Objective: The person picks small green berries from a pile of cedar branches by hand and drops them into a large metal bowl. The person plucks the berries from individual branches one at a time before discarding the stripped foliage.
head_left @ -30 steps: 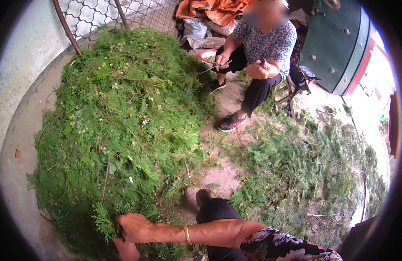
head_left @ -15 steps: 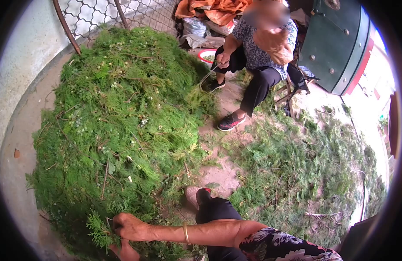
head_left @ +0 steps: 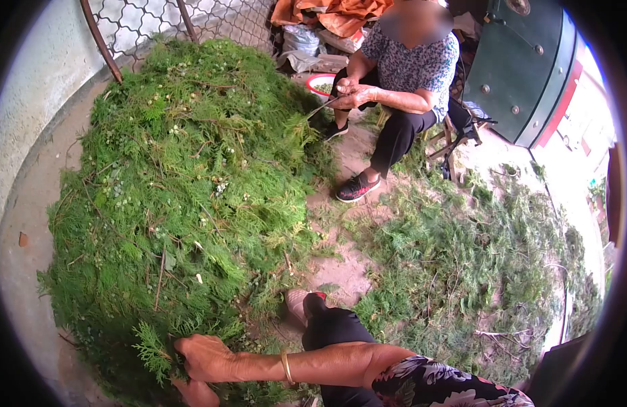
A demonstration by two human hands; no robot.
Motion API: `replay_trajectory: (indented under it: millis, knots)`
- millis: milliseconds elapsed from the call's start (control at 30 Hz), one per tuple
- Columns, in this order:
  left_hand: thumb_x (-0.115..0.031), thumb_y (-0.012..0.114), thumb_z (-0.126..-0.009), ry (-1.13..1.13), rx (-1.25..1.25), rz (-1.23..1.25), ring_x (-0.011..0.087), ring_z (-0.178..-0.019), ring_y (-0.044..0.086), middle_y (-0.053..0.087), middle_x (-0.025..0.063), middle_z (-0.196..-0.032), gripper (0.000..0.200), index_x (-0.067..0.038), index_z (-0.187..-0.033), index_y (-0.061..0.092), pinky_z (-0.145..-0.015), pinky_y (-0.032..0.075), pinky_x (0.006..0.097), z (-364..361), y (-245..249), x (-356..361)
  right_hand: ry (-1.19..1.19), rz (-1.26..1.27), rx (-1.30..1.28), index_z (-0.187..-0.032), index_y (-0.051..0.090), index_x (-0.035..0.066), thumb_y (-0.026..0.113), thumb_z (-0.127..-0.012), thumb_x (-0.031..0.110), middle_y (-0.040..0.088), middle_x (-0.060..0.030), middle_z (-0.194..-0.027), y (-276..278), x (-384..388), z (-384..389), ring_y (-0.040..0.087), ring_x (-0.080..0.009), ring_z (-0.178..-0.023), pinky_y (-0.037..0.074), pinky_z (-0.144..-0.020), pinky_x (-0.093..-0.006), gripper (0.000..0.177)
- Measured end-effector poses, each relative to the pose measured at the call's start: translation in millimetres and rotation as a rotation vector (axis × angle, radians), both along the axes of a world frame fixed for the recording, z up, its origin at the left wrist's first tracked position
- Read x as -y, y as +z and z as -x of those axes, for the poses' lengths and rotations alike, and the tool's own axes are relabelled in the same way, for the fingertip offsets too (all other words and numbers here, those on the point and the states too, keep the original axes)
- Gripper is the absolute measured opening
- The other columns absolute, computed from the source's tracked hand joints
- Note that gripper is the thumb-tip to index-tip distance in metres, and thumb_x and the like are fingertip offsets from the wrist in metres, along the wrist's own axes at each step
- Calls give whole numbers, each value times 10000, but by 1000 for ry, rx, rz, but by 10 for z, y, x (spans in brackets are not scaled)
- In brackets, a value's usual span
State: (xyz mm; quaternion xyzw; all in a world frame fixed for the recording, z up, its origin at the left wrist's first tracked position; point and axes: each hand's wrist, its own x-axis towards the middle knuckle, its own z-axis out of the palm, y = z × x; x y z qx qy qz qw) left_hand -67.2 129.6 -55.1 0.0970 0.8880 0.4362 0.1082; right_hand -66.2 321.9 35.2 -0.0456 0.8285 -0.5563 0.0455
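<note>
My right hand [head_left: 206, 358], with a band round its wrist, reaches across the lower part of the head view. Its fingers are closed at the base of a green cypress-like sprig [head_left: 152, 351]. Just below is my left hand [head_left: 197, 393], cut off by the bottom edge. Its fingers are mostly hidden, so its grip cannot be made out. Both hands are over the near edge of a big heap of green cuttings [head_left: 191, 176], which has small pale cones and brown twigs among its leaves.
Across from me a seated person [head_left: 412, 74] holds a twig with both hands. Beside them stands a red-rimmed basin [head_left: 320, 84]. Flattened cuttings [head_left: 462, 251] cover the floor on the right. A wire mesh [head_left: 225, 24] and a dark green metal panel [head_left: 520, 74] stand behind.
The other person's raised hand has come down to join their other hand at the twig. My right hand has turned slightly, and the sprig has shifted a little left and up.
</note>
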Motion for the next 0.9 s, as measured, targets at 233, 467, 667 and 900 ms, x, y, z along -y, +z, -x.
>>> replay_trajectory:
  millis: [233, 467, 667, 900]
  knots:
    - [-250, 458, -930, 11, -180, -219, 279, -833, 559, 634, 150, -955, 313, 29, -996, 583, -802, 425, 422, -152, 305, -332, 8, -98, -28, -991, 516, -58, 580, -659, 15, 605, -233, -705, 90, -16, -27, 616, -405, -739, 491, -601, -460, 346]
    - [-251, 455, -929, 46, -234, -190, 298, -877, 563, 632, 153, -993, 320, 21, -1041, 580, -843, 411, 434, -172, 212, -312, 47, -126, -33, -953, 521, -65, 587, -654, 20, 601, -231, -692, 21, 9, -9, 612, -415, -739, 489, -626, -470, 317]
    - [-224, 436, -936, -264, -757, 719, 303, -1021, 550, 608, 156, -1113, 338, 13, -1148, 552, -928, 377, 438, -181, -48, 103, -11, 73, -28, -877, 549, -49, 558, -687, 41, 593, -254, -762, -82, 112, 8, 593, -418, -824, 477, -669, -473, 210]
    - [-226, 458, -900, 236, 9, -239, 346, -918, 594, 646, 189, -1002, 346, 21, -1094, 604, -925, 388, 454, -320, 555, -421, 105, 511, 119, -828, 538, -63, 529, -835, 167, 544, -105, -664, 37, -83, 120, 527, -162, -596, 465, -582, -338, 230]
